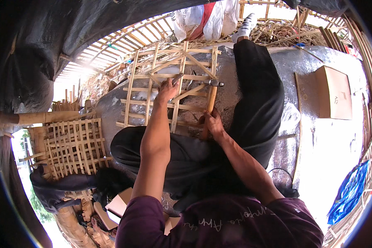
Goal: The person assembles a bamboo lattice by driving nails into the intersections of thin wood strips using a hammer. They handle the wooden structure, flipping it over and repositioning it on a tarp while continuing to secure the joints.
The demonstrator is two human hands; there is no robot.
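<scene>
A lattice of pale bamboo strips (199, 65), with a few diagonal pieces across it, lies in front of me beside my bent leg. My right hand (213, 122) is wrapped round the wooden handle of a hammer (212, 99). The hammer's metal head lies over the lattice's right side, pointing away from me. My left hand (167, 90) is closed above the middle of the lattice, by one of the long strips. A small greyish piece sticks out at its fingertips, too small to name. Near it, a dark thin curved object (190, 84) shows among the strips.
A cardboard box (335, 93) stands at the right on the shiny sheet (318, 136). A long thin strip (297, 132) lies right of my stretched leg. At the left is a woven bamboo panel (76, 142), with dark cloth below it. Blue plastic (349, 192) hangs at the lower right.
</scene>
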